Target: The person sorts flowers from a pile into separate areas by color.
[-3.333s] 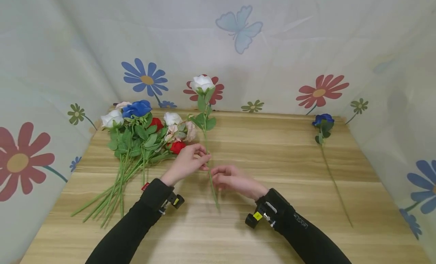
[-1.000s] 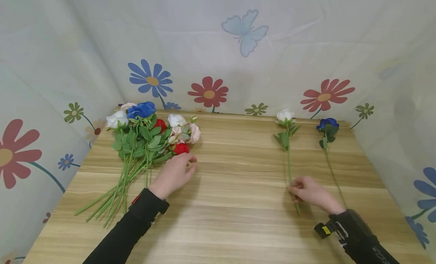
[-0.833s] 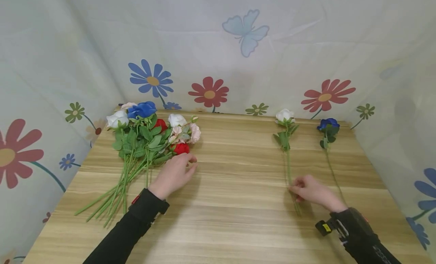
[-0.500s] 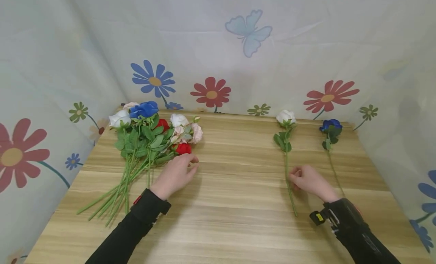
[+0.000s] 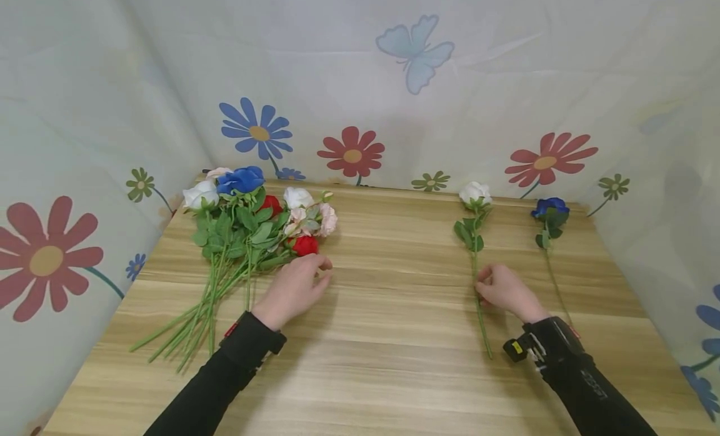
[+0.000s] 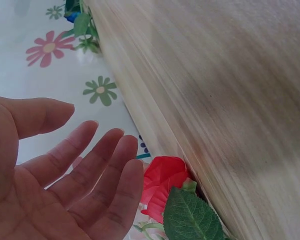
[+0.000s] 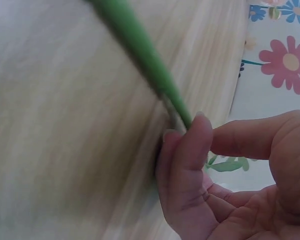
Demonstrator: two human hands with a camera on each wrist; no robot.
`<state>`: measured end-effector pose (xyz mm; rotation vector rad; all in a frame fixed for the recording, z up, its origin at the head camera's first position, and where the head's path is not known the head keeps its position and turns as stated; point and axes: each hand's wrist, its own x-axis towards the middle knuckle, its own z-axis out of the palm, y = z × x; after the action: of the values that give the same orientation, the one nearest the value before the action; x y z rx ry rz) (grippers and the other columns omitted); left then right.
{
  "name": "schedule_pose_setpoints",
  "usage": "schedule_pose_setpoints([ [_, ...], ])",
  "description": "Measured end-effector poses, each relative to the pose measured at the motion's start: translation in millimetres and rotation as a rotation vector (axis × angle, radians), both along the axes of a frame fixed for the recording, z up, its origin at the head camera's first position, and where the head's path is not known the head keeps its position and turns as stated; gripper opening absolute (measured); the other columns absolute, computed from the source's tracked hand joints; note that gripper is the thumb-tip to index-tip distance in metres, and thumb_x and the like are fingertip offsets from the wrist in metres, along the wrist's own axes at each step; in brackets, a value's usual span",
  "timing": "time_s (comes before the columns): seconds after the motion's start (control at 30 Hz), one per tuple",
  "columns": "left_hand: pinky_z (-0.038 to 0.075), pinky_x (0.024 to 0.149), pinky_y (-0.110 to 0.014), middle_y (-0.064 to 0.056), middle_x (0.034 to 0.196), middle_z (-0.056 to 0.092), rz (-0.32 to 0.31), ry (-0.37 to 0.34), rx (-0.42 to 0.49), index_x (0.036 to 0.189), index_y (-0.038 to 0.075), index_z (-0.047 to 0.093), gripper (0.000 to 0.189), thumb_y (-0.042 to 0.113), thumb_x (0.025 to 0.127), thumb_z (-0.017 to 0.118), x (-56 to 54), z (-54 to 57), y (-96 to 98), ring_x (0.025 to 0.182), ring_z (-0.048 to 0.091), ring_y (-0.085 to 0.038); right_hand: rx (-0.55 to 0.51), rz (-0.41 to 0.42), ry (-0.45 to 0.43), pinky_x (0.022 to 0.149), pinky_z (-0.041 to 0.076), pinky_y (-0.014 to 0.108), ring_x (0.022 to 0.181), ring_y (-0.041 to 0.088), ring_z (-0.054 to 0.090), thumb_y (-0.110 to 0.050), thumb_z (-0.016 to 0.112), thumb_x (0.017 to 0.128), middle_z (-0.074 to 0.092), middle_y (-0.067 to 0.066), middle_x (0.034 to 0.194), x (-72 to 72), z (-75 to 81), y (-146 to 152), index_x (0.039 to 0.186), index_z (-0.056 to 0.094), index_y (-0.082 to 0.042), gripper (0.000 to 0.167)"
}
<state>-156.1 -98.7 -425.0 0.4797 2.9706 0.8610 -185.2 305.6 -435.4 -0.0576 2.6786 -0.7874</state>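
Left hand (image 5: 295,289) idle, fingers slightly spread, just beside a red rose (image 5: 304,245) in the mixed flower bunch (image 5: 230,239) — contact unclear; bunch lies at left, stems angled nearward. Right hand (image 5: 506,292) pinches a single white rose (image 5: 475,193) by its stem (image 5: 482,330), right of centre on the wood-grain table (image 5: 394,336) — bloom at far edge. Blue rose (image 5: 550,211) lies farther right, apart.

Your white rose (image 5: 478,243) lies on the surface (image 5: 388,336), bloom (image 5: 475,193) pointing away from you, green leaves (image 5: 464,233) just below it, the slim green stem (image 5: 482,327) running toward you, pinched in your right hand (image 5: 506,290).
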Motion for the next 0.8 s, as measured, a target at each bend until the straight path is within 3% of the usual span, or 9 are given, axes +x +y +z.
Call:
schedule_pose_setpoints([
  [0.4, 0.057, 0.083, -0.043, -0.012, 0.11, 0.072, 0.002, 0.013, 0.009, 0.112, 0.004, 0.07, 0.02, 0.017, 0.097, 0.066, -0.2, -1.8, 0.6, 0.096, 0.07, -0.027, 0.009, -0.02, -0.002, 0.052, 0.048, 0.027, 0.057, 0.012, 0.063, -0.011, 0.056, 0.098, 0.062, 0.007, 0.067, -3.3, -2.5, 3, 0.115, 0.053, 0.013, 0.03],
  [0.8, 0.058, 0.083, -0.043, -0.013, 0.109, 0.072, -0.001, 0.017, 0.004, 0.111, 0.006, 0.07, 0.018, 0.016, 0.096, 0.067, -1.1, -4.0, -2.1, 0.096, 0.07, -0.028, -0.002, -0.033, -0.066, 0.059, 0.053, 0.027, 0.062, 0.012, 0.065, -0.007, 0.056, 0.096, 0.062, 0.013, 0.079, 2.7, 0.0, 14, 0.116, 0.051, 0.016, 0.03],
])
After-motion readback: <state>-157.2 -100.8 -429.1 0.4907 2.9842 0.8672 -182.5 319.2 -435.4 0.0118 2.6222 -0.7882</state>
